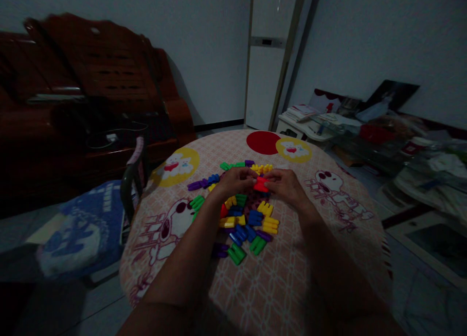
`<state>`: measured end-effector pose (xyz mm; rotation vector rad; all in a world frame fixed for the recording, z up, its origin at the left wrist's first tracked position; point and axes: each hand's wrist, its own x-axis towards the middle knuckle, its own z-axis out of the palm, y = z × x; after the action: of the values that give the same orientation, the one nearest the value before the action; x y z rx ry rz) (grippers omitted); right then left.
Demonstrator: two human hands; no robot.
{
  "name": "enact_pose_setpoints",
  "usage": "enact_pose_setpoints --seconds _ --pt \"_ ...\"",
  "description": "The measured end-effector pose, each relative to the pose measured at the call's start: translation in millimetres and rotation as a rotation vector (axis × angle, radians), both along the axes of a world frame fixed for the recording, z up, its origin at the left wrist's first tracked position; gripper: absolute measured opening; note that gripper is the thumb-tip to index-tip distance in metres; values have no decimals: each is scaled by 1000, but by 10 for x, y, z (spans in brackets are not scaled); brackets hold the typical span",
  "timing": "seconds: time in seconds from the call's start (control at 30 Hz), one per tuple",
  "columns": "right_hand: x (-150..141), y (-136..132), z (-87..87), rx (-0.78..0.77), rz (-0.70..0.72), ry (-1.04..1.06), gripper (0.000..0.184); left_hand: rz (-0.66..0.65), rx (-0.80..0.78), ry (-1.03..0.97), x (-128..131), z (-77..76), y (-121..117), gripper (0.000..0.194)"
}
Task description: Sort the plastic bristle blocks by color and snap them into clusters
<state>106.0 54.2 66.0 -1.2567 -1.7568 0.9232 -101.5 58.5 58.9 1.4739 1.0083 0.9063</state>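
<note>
Over the middle of the table, my left hand (238, 181) and my right hand (286, 186) pinch a red toy block (260, 184) from either side. Around and below them lies a loose ring of plastic building blocks. Closest to me are green blocks (236, 253), blue blocks (239, 235) and yellow blocks (270, 224). A purple block (197, 185) sits to the left, joined or touching a blue one. Beyond my fingers are yellow pieces (261, 169) and a green piece (233, 166). My hands hide part of the pile.
The round table (262, 287) wears a patterned cloth. At left stand a chair with a blue cushion (83, 229) and a carved wooden sofa (102, 73). A tall white cabinet unit (266, 78) is behind; a cluttered glass-topped stand (386, 146) lies right.
</note>
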Motion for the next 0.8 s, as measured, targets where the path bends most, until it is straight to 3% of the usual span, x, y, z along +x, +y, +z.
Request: enact_pose_setpoints --seconds 0.13,0.23,0.33,0.5,0.8 --pt "430 29 242 28 -246 -63 22 43 3 -28 -91 45 12 29" --pt "741 46 329 107 -396 -321 16 84 28 -57 -157 72 24 29" --pt "879 73 293 109 -470 -639 14 94 48 -50 -173 76 28 29" --pt "837 154 110 95 -468 -923 17 70 60 -5 -160 63 29 30" --pt "768 279 -134 187 -349 -830 27 81 101 50 -174 90 14 31"
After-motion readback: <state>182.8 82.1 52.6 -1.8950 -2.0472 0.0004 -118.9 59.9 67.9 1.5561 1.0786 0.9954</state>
